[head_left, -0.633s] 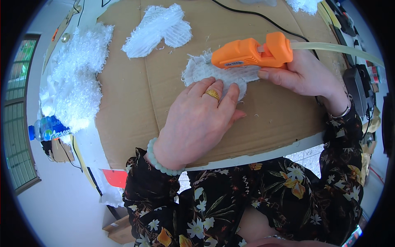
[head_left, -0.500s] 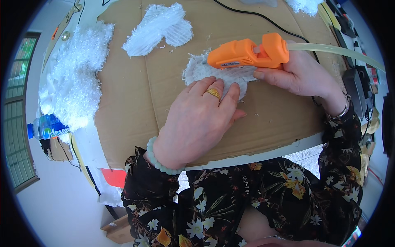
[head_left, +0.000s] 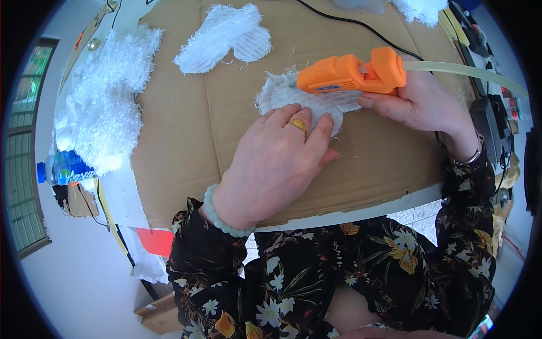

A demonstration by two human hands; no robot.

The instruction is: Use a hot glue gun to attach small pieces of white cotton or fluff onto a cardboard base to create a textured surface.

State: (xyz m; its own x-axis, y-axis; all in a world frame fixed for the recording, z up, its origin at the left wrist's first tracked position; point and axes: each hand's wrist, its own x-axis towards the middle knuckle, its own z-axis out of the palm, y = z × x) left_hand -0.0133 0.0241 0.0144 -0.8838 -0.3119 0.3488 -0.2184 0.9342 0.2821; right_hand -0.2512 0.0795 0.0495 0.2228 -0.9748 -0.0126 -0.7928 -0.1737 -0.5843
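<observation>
My right hand (head_left: pixel 420 101) grips an orange hot glue gun (head_left: pixel 344 73), with a long translucent glue stick (head_left: pixel 457 68) running out of its back to the right. The gun's front end hangs over a white fuzzy fabric piece (head_left: pixel 276 93) on the cardboard, and its tip is hidden from this view. My left hand (head_left: pixel 282 161) lies on the lower part of that fabric, fingers stretched out and pressing it down. Farther back and to the left rests a second white fabric piece (head_left: pixel 226 39) of lobed shape with frayed edges.
A brown cardboard sheet (head_left: pixel 175 169) covers the table. Shaggy white material (head_left: pixel 116 96) is heaped along the left side, beside a blue-capped bottle (head_left: pixel 65 168). A black cable (head_left: pixel 355 25) crosses the far right of the cardboard. A dark box-shaped device (head_left: pixel 484 127) stands at the right edge.
The whole view has shifted slightly, so table things appear a little to the right. Against the fabric, the glue gun and both hands hold nearly the same places.
</observation>
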